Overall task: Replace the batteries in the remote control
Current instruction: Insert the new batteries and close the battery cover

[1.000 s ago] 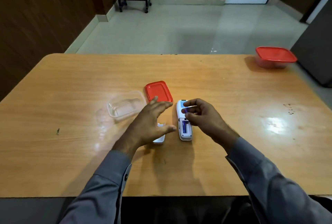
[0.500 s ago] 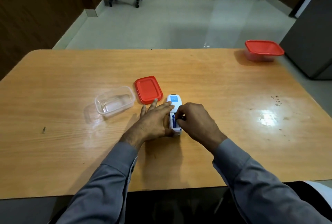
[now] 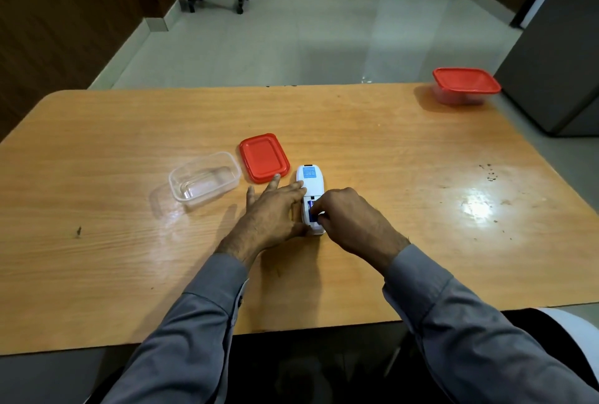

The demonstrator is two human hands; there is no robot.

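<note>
Remote control lies back-up near the middle of the table, a little toward the near edge, battery bay open, cover off. A blue battery sits in the bay; whether one or two cells are in cannot be told, right hand hides part of it. Right hand is curled over the bay's near end, fingertips pinching or pressing the battery; exact contact too small to tell. Left hand lies flat, fingers straight, against the remote's left side, steadying it; grasps nothing visible. The cover is not visible now, possibly under the left hand.

Judged progress: mid-task. Bay opened; battery is being seated or pulled, cannot tell which. Left to do: finish the cells, refit the cover.

Other items: empty clear container left of the remote, its red lid just beyond the left fingertips, a second red-lidded container at the far right corner.

Versus a second ago: left hand was raised and spread over a small white piece beside the remote; now it is down flat against the remote and that piece is out of sight. Right hand was at the remote's middle with fingers loosely bent; now it has moved nearer, onto the bay. Half a second ago the pose was nearly the same as now. Remote, container and lid have not moved on the table; camera view has shifted slightly.
</note>
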